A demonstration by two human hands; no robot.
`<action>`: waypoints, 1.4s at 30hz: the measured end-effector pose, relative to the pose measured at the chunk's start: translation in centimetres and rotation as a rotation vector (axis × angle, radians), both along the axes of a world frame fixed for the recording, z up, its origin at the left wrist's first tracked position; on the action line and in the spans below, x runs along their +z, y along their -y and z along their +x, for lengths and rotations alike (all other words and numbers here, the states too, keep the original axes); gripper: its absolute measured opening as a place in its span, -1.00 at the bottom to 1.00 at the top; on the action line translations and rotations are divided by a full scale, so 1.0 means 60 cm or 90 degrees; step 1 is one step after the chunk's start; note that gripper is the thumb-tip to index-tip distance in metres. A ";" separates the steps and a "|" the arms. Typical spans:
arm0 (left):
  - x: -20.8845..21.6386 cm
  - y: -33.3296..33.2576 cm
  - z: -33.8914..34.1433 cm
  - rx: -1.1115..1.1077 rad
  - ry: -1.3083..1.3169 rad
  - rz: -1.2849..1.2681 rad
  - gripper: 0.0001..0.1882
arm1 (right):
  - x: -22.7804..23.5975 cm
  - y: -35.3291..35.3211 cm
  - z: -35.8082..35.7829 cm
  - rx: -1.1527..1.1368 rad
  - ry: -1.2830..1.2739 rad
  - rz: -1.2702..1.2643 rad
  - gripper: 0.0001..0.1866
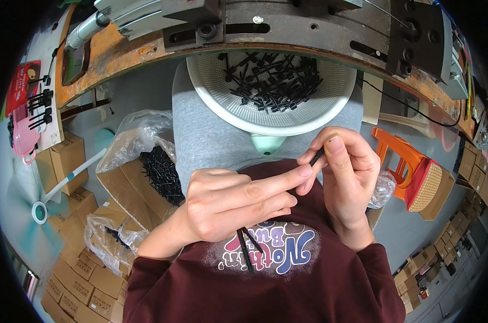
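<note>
My right hand (pixel 346 167) is closed in a pinch, thumb against fingers, on a short length of thin black rod (pixel 317 157). Fingertips of my left hand (pixel 241 202) reach across and meet the same rod, and partly cover it. Out from under the left palm stick two more thin black rods (pixel 245 252), one of which looks threaded. How the left fingers hold them is hidden. On my lap, just beyond both hands, a white mesh basket (pixel 276 131) holds many black screw-like pieces (pixel 276 86).
A worn workbench with metal fixtures (pixel 319 32) spans the far side. To the left stand an open cardboard box (pixel 126 188) of black rods and a spinning fan (pixel 39 212). At right is an orange stool (pixel 397 153). Stacked cartons (pixel 82 280) fill the lower left.
</note>
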State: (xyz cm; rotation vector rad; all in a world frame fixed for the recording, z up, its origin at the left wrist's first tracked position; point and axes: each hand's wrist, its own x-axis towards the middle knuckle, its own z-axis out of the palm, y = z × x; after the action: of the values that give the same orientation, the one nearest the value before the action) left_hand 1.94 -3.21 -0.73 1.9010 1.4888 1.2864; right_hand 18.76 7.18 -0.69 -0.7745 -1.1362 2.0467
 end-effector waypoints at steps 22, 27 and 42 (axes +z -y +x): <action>0.062 -0.161 -0.009 0.240 -0.292 0.111 -0.73 | 0.028 -0.028 0.023 -0.003 0.168 0.071 -0.84; 0.072 -0.177 -0.009 0.253 -0.355 0.079 -0.73 | 0.024 -0.026 0.022 0.006 0.192 0.077 -0.87; 0.092 -0.163 -0.016 0.191 -0.170 0.050 -0.74 | 0.149 -0.110 -0.010 -0.098 0.201 0.460 -0.89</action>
State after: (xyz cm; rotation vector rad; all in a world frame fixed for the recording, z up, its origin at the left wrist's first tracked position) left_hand 0.97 6.57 4.78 2.0193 1.9471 1.2686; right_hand 18.18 13.78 8.25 -0.7817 -1.7800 1.2580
